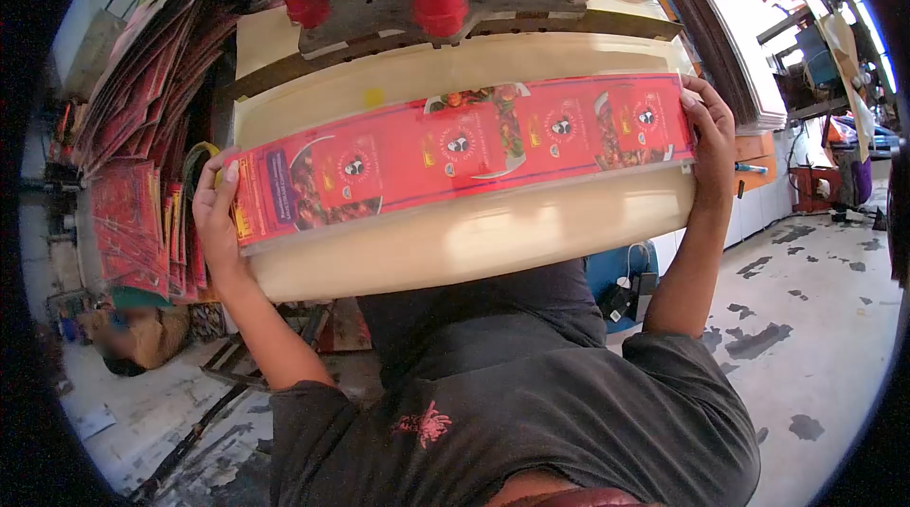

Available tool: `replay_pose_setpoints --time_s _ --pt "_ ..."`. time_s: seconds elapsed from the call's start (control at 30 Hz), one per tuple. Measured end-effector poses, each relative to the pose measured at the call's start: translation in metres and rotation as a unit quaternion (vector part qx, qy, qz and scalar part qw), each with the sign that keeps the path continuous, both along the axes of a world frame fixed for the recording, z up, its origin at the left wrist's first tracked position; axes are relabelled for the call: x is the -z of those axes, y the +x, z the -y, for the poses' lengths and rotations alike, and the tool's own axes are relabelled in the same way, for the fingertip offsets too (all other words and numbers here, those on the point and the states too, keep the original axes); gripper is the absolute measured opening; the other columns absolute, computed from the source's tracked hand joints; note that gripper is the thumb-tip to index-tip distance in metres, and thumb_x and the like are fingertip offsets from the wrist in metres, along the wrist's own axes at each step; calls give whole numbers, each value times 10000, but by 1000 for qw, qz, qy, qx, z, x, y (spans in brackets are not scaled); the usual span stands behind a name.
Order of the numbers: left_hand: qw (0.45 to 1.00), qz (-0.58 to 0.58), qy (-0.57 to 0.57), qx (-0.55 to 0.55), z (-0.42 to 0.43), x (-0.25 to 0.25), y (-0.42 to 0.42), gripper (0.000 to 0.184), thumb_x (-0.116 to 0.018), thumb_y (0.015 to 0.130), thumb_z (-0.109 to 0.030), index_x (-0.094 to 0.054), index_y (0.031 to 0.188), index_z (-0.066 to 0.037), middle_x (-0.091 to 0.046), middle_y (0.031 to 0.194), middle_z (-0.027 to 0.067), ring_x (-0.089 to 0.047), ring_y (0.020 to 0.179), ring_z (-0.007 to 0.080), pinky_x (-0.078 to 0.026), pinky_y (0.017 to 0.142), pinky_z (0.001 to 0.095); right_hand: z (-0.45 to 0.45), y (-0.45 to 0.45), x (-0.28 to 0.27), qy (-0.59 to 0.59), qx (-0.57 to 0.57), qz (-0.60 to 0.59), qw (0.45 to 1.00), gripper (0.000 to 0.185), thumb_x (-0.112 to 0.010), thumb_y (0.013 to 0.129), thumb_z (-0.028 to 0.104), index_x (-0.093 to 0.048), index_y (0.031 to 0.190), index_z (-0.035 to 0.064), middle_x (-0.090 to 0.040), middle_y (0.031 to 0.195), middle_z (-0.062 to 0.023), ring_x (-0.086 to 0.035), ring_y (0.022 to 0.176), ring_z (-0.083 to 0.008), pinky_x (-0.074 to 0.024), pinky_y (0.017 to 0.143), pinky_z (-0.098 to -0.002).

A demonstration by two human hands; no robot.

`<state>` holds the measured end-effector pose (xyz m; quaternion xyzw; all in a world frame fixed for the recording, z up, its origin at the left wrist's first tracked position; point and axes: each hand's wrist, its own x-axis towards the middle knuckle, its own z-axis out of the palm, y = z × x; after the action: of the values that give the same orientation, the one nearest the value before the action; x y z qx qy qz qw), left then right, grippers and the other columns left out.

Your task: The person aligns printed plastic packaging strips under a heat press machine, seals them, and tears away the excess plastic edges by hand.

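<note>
Red printed strip [493, 139] spans the pale surface [531, 232] from left edge to right, its ends held by left hand [220, 213] and right hand [711, 128]. Aligning seems underway; the next move calls for level ends.

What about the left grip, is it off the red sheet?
No, the left grip holds one end of the red sheet.

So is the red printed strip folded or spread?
Spread: the strip stretches from left hand to right hand, its printed face showing along its length.
</note>
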<state>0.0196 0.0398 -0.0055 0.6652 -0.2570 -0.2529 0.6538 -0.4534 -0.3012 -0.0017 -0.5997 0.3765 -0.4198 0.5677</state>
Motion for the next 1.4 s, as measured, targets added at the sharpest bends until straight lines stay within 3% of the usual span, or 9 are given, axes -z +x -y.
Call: replay_pose_setpoints --time_s 0.17,0.3,0.4,0.7,1.1,1.33,1.4 --pt "999 -12 -42 22 -5 -2 3 194 -623 1015 -157 -602 1152 -22 -690 1069 59 -655 928 88 -519 833 241 11 -10 11 -4 -21 42 999 182 -633 964 179 -618 1071 32 -675 964 -36 -622 837 -75 -490 754 -209" --pt "998 -19 -58 21 -4 0 -3 161 -611 1026 -173 -610 1092 -25 -670 990 26 -637 887 74 -514 809 234 16 -19 12 8 -17 17 1000 149 -646 960 186 -610 1026 57 -629 923 8 -567 804 -52 -452 714 -192" --pt "994 -80 -79 11 -2 4 0 172 -604 1038 -188 -614 1101 -28 -666 986 25 -630 883 66 -512 796 218 14 -17 9 -9 -25 -1 1000 192 -664 951 203 -627 1044 40 -636 933 -3 -582 823 -58 -467 736 -201" --pt "997 -52 -57 11 -3 7 0 143 -616 1022 -169 -635 1045 -29 -700 971 29 -646 831 67 -514 771 218 16 -21 12 -50 -23 -30 998 209 -648 963 236 -622 1027 38 -595 898 10 -553 821 -62 -446 742 -203" --pt "996 -67 -45 26 1 -2 -5 144 -641 1001 -154 -657 1054 -21 -668 949 13 -618 842 60 -491 772 216 12 -20 8 -17 -13 -23 999 186 -623 995 237 -602 1010 53 -554 886 33 -521 824 -51 -419 743 -201" --pt "996 -68 -55 34 -4 6 4 137 -644 1001 -148 -647 1065 -27 -668 974 13 -616 879 63 -493 805 228 9 -15 7 -1 -24 16 1000 222 -649 1007 291 -599 946 84 -542 823 66 -503 761 -22 -401 674 -185" --pt "995 -73 -64 26 -4 7 2 138 -643 1002 -147 -647 1069 -27 -670 982 14 -619 884 67 -498 815 230 11 -18 6 -22 -12 -26 999 220 -651 1004 286 -608 943 79 -548 830 65 -509 756 -22 -408 670 -188"
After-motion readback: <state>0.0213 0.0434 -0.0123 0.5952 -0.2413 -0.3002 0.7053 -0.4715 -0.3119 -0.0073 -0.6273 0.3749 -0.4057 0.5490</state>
